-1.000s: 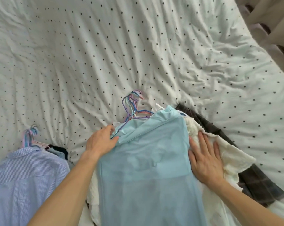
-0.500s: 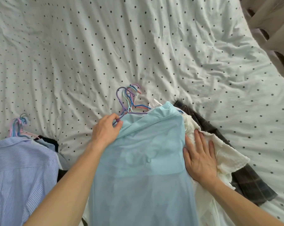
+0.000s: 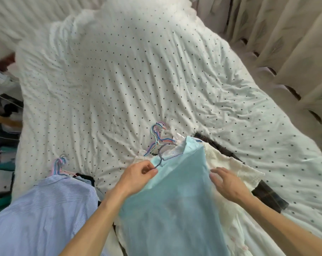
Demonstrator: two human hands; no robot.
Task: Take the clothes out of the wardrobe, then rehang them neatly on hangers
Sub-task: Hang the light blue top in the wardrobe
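Observation:
A light blue shirt (image 3: 176,191) lies on top of a pile of clothes on the bed, still on a grey-purple hanger (image 3: 161,154). My left hand (image 3: 136,177) pinches that hanger's wire at the shirt's collar. Under the shirt lie a cream textured garment (image 3: 228,163) and a dark plaid one (image 3: 267,196). My right hand (image 3: 228,183) hovers with loose fingers at the blue shirt's right edge, over the cream garment. Several coloured hanger hooks (image 3: 157,132) stick out above the pile.
A blue striped shirt (image 3: 42,215) on pastel hangers (image 3: 58,164) lies at the left, with dark clothes under it. The dotted white duvet (image 3: 128,80) covers the bed. Beige curtains (image 3: 295,43) hang at the right. Clutter and cables (image 3: 1,108) lie on the floor at the left.
My left hand shifted from the shirt's shoulder to pinching the hanger wire. My right hand lifted off the cream garment toward the blue shirt's edge. The view tilted up.

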